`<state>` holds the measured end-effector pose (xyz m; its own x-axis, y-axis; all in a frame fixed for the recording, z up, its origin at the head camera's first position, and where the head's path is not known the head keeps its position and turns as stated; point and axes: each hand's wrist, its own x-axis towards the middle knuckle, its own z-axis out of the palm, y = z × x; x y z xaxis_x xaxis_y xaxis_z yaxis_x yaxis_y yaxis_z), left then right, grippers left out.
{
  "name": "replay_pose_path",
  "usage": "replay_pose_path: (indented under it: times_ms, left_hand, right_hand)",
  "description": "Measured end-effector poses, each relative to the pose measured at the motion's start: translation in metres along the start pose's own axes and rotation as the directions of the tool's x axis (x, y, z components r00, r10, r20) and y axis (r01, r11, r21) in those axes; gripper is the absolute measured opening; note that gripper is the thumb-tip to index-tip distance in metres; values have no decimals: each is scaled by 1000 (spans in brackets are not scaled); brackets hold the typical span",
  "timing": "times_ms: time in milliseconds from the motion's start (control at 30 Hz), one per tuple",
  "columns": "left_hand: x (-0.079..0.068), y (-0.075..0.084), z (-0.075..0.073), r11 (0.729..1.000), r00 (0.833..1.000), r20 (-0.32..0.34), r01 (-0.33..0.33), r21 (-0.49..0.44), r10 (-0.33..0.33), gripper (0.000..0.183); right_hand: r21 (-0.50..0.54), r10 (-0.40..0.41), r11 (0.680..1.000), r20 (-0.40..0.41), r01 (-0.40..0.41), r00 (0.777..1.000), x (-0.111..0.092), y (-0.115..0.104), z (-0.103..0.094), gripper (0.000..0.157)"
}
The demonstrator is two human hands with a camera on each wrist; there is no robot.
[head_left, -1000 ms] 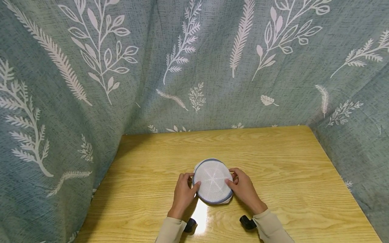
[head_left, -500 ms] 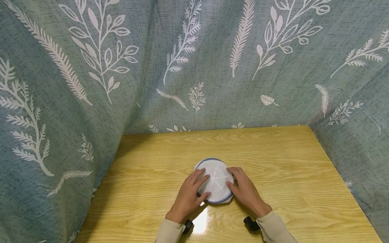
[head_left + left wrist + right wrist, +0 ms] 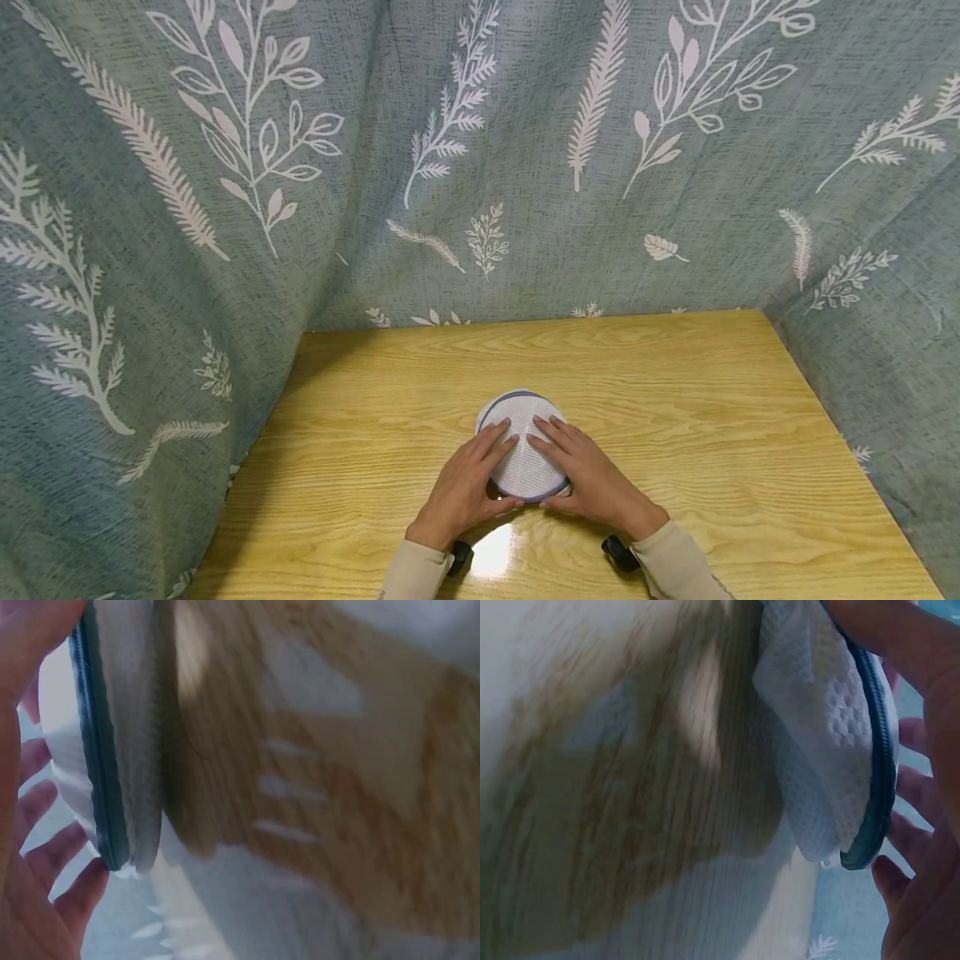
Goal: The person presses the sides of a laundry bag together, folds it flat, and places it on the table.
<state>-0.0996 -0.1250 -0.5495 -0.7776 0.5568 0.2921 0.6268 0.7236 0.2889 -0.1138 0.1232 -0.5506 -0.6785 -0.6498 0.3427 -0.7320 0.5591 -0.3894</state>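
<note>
Desk (image 3: 712, 400) under mesh bag (image 3: 527, 475); left hand (image 3: 462, 485), right hand (image 3: 597, 483) atop bag, fingers spread wide; likely steadying; next wants even pressure

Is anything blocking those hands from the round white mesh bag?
Nothing visible is. The left hand and right hand both have fingers resting directly on the mesh bag, with no other object between.

Tabletop (image 3: 675, 392) lies free beyond the mesh pouch (image 3: 524, 465), until the curtain (image 3: 555, 250).
</note>
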Motion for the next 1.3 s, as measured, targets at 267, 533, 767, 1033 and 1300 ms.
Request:
replay_pose_path:
  times_ms: [267,533,767,1033,1300]
  left_hand:
    - [-1,-2,3,1000,1000,13,4,-1,-4,93]
    - [1,-2,5,1000,1000,13,1,19,-2,91]
    - [2,-2,5,1000,999,48,19,25,-20,90]
    - [2,-1,7,999,998,56,34,3,-34,88]
    - [2,-2,7,999,994,94,52,-9,-51,88]
  right_hand:
    - [-53,-11,998,34,12,999,4,-1,4,98]
    - [-61,21,998,86,-15,996,7,-3,2,95]
    - [-44,23,999,67,-20,997,7,-2,4,93]
    - [-55,56,997,88,-51,995,6,-2,6,90]
    - [-53,61,997,86,-56,994,7,-1,8,90]
